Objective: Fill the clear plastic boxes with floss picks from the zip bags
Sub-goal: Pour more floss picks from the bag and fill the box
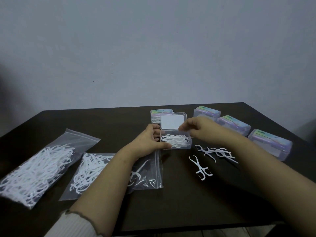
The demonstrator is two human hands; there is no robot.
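Open box [176,142] btwn hands: left [150,141] grips, right [198,129] above.

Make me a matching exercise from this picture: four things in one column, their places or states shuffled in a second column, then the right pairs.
Things
1. open clear box
2. full zip bag
3. loose floss picks
4. left hand

Places or states
A. lying bare on the table, under the right forearm
B. far left, flat on the table
C. lid up, some picks inside
D. gripping the open box's left side

Pairs: 1-C, 2-B, 3-A, 4-D
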